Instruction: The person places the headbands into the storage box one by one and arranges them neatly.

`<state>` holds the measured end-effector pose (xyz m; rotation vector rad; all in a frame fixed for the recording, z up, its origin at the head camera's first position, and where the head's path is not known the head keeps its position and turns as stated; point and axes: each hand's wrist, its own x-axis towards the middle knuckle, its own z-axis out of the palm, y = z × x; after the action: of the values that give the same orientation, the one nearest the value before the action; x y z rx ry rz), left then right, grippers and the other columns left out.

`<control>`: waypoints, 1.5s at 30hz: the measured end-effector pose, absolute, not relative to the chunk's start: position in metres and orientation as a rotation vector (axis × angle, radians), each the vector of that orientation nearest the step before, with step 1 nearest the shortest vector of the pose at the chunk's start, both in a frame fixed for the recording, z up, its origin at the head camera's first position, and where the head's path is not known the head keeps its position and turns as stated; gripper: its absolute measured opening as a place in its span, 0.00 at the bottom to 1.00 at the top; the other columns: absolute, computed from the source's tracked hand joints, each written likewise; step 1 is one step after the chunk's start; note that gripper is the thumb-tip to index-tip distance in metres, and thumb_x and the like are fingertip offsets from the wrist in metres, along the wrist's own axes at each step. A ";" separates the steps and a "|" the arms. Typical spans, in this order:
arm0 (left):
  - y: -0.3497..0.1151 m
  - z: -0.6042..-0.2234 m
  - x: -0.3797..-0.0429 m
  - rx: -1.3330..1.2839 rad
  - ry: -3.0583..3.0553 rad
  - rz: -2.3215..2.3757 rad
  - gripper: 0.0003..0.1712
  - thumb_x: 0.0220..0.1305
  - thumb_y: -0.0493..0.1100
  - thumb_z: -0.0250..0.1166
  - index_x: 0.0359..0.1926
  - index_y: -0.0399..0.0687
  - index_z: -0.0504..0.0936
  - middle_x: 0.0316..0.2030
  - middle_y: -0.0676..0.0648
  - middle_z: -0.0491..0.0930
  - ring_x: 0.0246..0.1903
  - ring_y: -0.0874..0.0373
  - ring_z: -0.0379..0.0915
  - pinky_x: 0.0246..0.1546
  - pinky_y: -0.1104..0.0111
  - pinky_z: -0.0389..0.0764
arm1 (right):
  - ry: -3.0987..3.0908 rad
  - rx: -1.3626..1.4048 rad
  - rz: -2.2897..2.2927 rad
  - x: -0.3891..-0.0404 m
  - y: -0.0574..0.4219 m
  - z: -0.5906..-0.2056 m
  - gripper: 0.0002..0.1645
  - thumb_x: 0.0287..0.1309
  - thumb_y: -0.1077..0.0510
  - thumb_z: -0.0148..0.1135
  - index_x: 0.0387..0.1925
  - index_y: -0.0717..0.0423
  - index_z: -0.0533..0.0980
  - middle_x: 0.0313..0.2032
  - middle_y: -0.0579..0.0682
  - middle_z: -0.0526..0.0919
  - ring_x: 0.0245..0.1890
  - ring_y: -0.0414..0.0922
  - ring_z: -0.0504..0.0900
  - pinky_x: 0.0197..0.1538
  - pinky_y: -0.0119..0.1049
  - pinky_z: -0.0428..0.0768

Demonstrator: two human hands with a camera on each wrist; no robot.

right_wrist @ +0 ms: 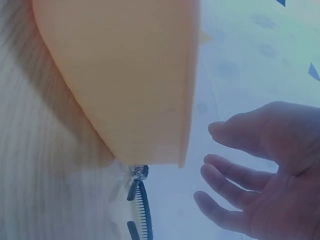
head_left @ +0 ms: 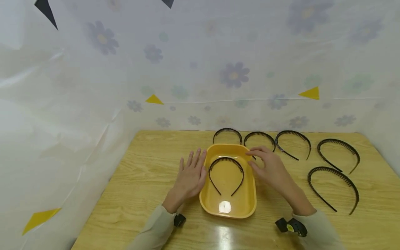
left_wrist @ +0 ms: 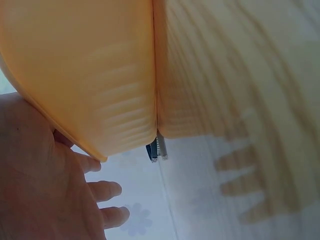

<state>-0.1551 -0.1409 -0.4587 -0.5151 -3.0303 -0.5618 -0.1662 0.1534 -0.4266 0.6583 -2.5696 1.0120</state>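
A yellow plastic tray (head_left: 210,205) stands on the table with one black toothed headband (head_left: 225,159) lying in it, its open ends toward the front. My left hand (head_left: 189,178) is at the tray's left rim, fingers stretched out and pointing away. In the left wrist view, that hand (left_wrist: 45,175) lies along the outside of the rim. My right hand (head_left: 272,169) hovers by the far right corner of the tray, fingers loosely bent. From the right wrist camera, a gap shows between this hand (right_wrist: 265,175) and the tray wall (right_wrist: 125,85), with nothing in the fingers.
Several more black headbands lie to the right and behind: one headband (head_left: 227,130) past the tray's far edge, another headband (head_left: 292,132) further right, and the nearest headband (head_left: 335,170) right of my right hand. A flower-patterned curtain (head_left: 193,76) closes off the wooden table's (head_left: 140,194) back.
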 end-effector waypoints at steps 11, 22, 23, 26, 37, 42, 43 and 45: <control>-0.138 -0.457 -0.153 -0.500 -3.045 -0.530 0.34 0.82 0.51 0.34 0.84 0.54 0.44 0.82 0.46 0.42 0.80 0.45 0.33 0.74 0.38 0.36 | -2.579 0.595 1.103 -0.156 0.184 -0.424 0.18 0.63 0.65 0.70 0.54 0.56 0.80 0.51 0.55 0.82 0.49 0.56 0.81 0.46 0.60 0.82; -0.141 -0.458 -0.154 -0.507 -3.035 -0.531 0.34 0.82 0.50 0.35 0.84 0.53 0.45 0.81 0.44 0.44 0.80 0.43 0.35 0.73 0.36 0.39 | -2.547 0.570 1.060 -0.148 0.227 -0.432 0.22 0.61 0.67 0.71 0.57 0.59 0.79 0.52 0.56 0.83 0.48 0.50 0.80 0.45 0.45 0.85; -0.141 -0.458 -0.153 -0.508 -3.035 -0.536 0.34 0.83 0.50 0.35 0.84 0.54 0.45 0.82 0.44 0.44 0.80 0.43 0.35 0.73 0.36 0.38 | -2.541 0.560 1.063 -0.148 0.230 -0.431 0.23 0.61 0.67 0.71 0.57 0.59 0.78 0.52 0.55 0.82 0.48 0.47 0.79 0.45 0.39 0.85; -0.141 -0.457 -0.153 -0.507 -3.038 -0.536 0.33 0.83 0.51 0.34 0.84 0.54 0.45 0.82 0.45 0.43 0.80 0.44 0.34 0.74 0.36 0.38 | -2.526 0.526 1.085 -0.150 0.242 -0.429 0.24 0.61 0.68 0.71 0.58 0.60 0.78 0.52 0.55 0.82 0.48 0.36 0.77 0.46 0.20 0.78; -0.138 -0.457 -0.154 -0.498 -3.055 -0.551 0.33 0.83 0.50 0.34 0.84 0.54 0.45 0.82 0.47 0.42 0.80 0.44 0.34 0.74 0.37 0.37 | -2.533 0.386 1.075 -0.151 0.279 -0.426 0.20 0.64 0.68 0.67 0.57 0.61 0.78 0.51 0.52 0.79 0.46 0.29 0.73 0.43 0.13 0.72; -0.139 -0.457 -0.154 -0.497 -3.053 -0.539 0.34 0.82 0.50 0.34 0.84 0.54 0.45 0.82 0.45 0.43 0.80 0.43 0.35 0.74 0.37 0.37 | -2.538 0.367 1.084 -0.150 0.297 -0.435 0.20 0.65 0.67 0.66 0.58 0.61 0.77 0.51 0.39 0.75 0.46 0.27 0.72 0.42 0.13 0.72; -0.139 -0.457 -0.154 -0.498 -3.052 -0.536 0.34 0.82 0.50 0.34 0.84 0.54 0.45 0.82 0.45 0.44 0.80 0.43 0.35 0.74 0.37 0.38 | -2.539 0.364 1.092 -0.149 0.302 -0.437 0.20 0.65 0.67 0.65 0.58 0.62 0.77 0.51 0.36 0.74 0.46 0.27 0.72 0.42 0.13 0.72; -0.139 -0.458 -0.154 -0.500 -3.049 -0.536 0.34 0.82 0.50 0.34 0.84 0.54 0.45 0.81 0.44 0.45 0.80 0.43 0.35 0.74 0.37 0.38 | -2.545 0.345 1.104 -0.146 0.311 -0.443 0.20 0.65 0.67 0.65 0.58 0.63 0.77 0.51 0.31 0.73 0.46 0.27 0.72 0.41 0.13 0.72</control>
<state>-0.1543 -0.1394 -0.4579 -0.5002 -3.0492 -0.5364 -0.1463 0.3109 -0.4428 0.3452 -2.5446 1.1040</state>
